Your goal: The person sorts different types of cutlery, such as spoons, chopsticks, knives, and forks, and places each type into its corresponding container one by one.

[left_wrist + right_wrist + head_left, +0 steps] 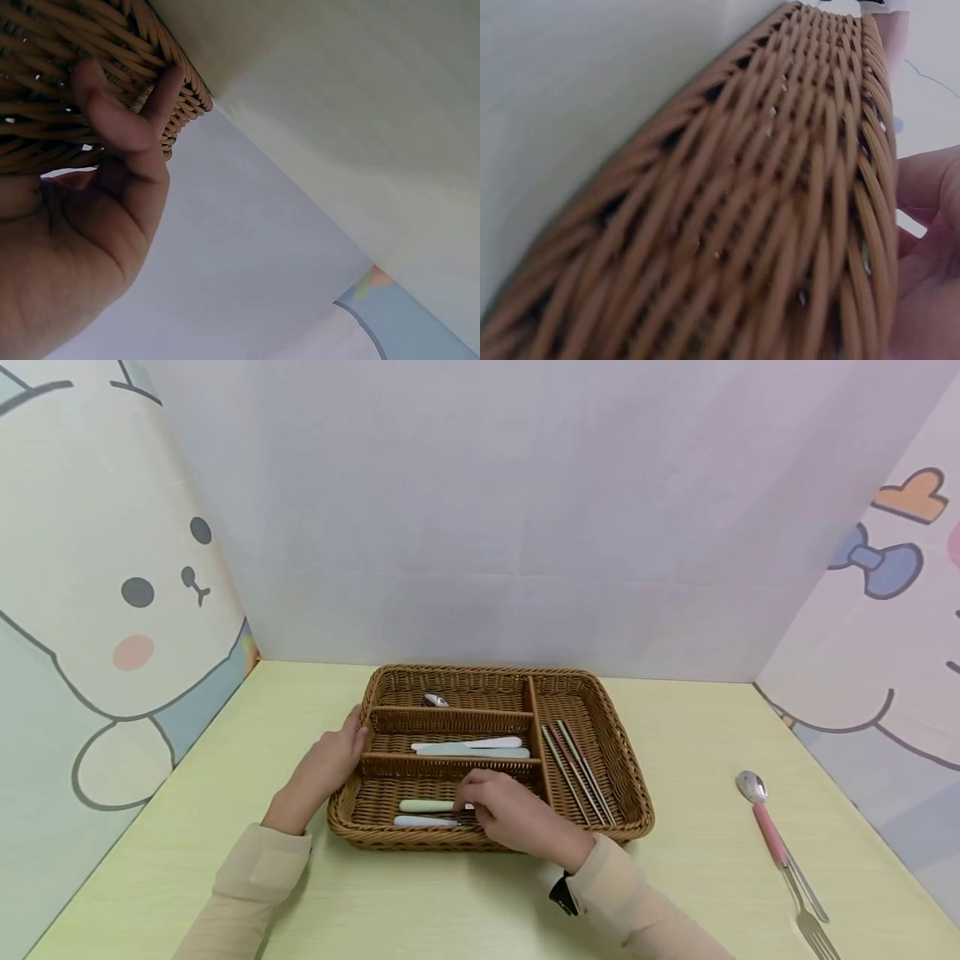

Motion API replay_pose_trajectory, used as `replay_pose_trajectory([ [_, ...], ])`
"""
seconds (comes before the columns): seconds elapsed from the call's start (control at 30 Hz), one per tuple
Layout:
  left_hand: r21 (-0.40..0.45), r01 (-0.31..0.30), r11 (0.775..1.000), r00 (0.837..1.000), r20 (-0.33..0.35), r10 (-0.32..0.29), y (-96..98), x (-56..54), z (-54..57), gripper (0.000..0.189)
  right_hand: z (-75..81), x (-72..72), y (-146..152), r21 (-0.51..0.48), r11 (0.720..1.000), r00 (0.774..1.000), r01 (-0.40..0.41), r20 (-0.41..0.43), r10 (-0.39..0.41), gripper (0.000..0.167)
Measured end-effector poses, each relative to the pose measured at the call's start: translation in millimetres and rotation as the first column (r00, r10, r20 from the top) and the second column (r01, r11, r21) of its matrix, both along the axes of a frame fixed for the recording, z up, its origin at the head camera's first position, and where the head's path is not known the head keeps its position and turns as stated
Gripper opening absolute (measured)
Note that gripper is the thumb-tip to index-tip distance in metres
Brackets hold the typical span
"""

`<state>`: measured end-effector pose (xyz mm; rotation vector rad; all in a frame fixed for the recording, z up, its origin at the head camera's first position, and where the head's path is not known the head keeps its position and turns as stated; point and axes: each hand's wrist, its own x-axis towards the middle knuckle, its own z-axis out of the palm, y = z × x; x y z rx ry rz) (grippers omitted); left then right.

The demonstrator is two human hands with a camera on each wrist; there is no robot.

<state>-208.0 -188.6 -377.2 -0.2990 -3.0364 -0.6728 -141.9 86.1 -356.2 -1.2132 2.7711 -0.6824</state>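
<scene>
A brown wicker basket [592, 832] with several compartments stands on the table. My left hand [330, 764] grips its left rim; in the left wrist view that hand's [112, 202] bent fingers lie against the outer weave. My right hand [510, 810] reaches into the front compartment, its fingers pinching a green-handled fork [426, 806] near the neck. Beside that lies a blue-handled fork [423, 821]; the hand hides the far ends of both. In the right wrist view, the basket wall [780, 195] covers most of the right hand [930, 247].
The middle compartment holds a white knife [495, 742] and a pale blue knife [472, 751]. A spoon [435, 700] lies in the back one, several chopsticks [577, 768] in the right one. On the table at right are a spoon [752, 787] and a pink-handled fork [813, 931].
</scene>
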Motion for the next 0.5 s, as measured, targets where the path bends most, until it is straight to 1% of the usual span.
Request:
replay_pose_trajectory([
  [0.07, 0.000, 0.001, 1.000, 1.000, -0.005, -0.001, 0.1, 0.1, -0.2, 0.053, 2.8, 0.3, 5, -0.025, 1.000, 0.998, 0.010, -0.059, -0.012, 0.030],
  [0.17, 0.000, 0.001, 1.000, 1.000, -0.010, -0.001, 0.2, 0.1, -0.4, 0.053, 6.3, -0.4, 14, -0.067, 0.998, 0.993, 0.019, -0.116, -0.027, 0.024],
  [0.37, -0.001, -0.001, 1.000, 1.000, -0.011, 0.001, -0.1, -0.2, -0.5, 0.053, 14.0, -0.6, 34, -0.111, 0.992, 0.985, 0.054, -0.156, -0.071, 0.020],
  [0.5, -0.003, 0.003, 1.000, 1.000, -0.014, -0.003, -0.4, -0.6, -1.0, 0.053, 19.7, 0.2, 50, -0.119, 0.988, 0.972, 0.097, -0.201, -0.120, 0.019],
])
